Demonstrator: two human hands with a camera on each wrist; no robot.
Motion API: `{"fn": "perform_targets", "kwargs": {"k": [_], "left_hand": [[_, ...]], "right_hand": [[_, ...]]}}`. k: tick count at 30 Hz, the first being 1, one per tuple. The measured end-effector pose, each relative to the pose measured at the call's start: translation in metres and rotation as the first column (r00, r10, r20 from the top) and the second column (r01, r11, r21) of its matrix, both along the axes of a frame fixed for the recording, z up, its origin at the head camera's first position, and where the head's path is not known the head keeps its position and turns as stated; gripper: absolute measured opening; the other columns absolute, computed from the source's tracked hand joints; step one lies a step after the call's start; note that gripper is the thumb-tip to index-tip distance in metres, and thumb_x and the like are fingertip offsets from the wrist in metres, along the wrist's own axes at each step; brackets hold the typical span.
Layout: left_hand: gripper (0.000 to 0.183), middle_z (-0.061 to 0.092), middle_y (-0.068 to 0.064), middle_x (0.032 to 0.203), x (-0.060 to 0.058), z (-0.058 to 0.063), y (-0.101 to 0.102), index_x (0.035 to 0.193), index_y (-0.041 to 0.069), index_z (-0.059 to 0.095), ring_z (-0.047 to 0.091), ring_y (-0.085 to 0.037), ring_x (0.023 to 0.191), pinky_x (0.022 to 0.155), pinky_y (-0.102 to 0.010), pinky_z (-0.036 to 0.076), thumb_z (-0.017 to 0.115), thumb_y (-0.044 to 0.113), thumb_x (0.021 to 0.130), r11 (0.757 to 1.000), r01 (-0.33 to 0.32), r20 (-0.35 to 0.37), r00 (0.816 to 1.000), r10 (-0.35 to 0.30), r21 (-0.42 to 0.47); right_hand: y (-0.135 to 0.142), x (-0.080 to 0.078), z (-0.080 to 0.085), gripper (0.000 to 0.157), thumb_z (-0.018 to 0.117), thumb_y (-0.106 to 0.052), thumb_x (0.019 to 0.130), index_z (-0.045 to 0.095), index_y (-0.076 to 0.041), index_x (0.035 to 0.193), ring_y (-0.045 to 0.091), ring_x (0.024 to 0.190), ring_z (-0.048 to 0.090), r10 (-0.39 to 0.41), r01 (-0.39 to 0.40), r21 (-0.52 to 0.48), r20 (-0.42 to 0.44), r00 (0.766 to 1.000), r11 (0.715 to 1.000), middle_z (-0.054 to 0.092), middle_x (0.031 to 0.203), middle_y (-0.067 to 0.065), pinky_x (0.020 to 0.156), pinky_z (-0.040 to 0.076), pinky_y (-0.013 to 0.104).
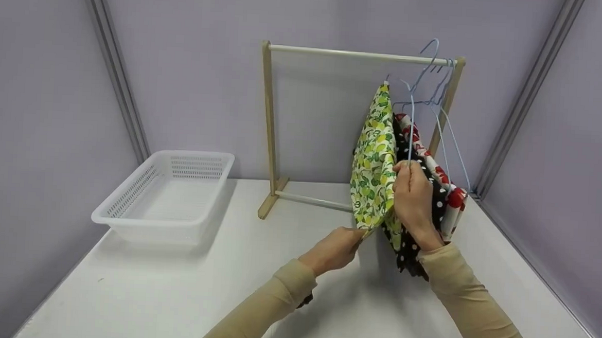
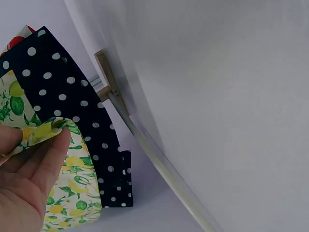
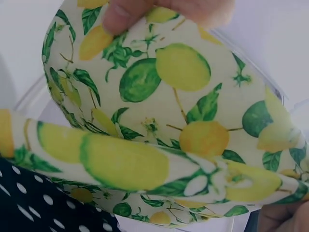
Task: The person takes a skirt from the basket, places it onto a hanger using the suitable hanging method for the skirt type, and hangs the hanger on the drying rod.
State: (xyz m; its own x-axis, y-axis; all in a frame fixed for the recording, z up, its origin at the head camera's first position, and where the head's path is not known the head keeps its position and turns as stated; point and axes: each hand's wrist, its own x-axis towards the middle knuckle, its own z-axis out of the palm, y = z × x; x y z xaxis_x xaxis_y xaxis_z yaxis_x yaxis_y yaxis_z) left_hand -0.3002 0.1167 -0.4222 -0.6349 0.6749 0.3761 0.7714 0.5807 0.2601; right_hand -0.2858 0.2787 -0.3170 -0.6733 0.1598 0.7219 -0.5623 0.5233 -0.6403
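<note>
A lemon-print cloth (image 1: 373, 157) hangs at the right part of the rack, draped on a light-blue wire hanger (image 1: 412, 118). My left hand (image 1: 335, 248) pinches the cloth's lower front corner; in the left wrist view, thumb and fingers (image 2: 53, 159) squeeze a bunched fold. Higher up and to the right, my right hand (image 1: 413, 193) grips the cloth at the hanger's near end. Its thumb (image 3: 120, 19) presses on the print in the right wrist view. Directly behind hangs a black cloth with white dots (image 1: 410, 247), then a red-and-white cloth (image 1: 454, 203).
The rack has wooden posts (image 1: 268, 116) and a white top rail (image 1: 348, 53); a lower bar (image 1: 315, 200) runs near the table. On the left of the white table (image 1: 222, 288) stands a white plastic basket (image 1: 156, 223). Grey-lilac panels enclose the back and sides.
</note>
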Motion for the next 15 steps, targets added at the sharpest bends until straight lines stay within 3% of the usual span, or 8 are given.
{"fn": "perform_targets", "kwargs": {"k": [8, 15], "left_hand": [[0.011, 0.067, -0.007, 0.082, -0.005, 0.007, 0.015, 0.102, 0.009, 0.06, 0.052, -0.009, 0.068, 0.058, -0.023, 0.044, 0.051, 0.004, 0.1, 0.999, -0.033, 0.009, 0.999, 0.033, 0.011], [0.013, 0.054, 0.0, 0.07, -0.008, 0.013, 0.014, 0.089, 0.008, 0.056, 0.043, -0.009, 0.062, 0.054, -0.021, 0.037, 0.051, 0.002, 0.1, 0.998, -0.041, 0.038, 0.999, 0.039, 0.038]], "right_hand": [[0.01, -0.021, 0.019, 0.041, 0.029, -0.026, 0.107, 0.061, -0.001, 0.105, 0.019, 0.055, 0.039, -0.083, 0.081, 0.035, 0.048, 0.995, 0.996, 0.047, 0.07, 0.004, 0.054, 0.034, 0.031], [0.019, -0.036, 0.028, 0.042, 0.028, -0.024, 0.108, 0.063, 0.0, 0.113, 0.013, 0.05, 0.034, -0.145, 0.137, 0.096, 0.088, 0.985, 0.986, 0.045, 0.07, 0.004, 0.051, 0.033, 0.03]]}}
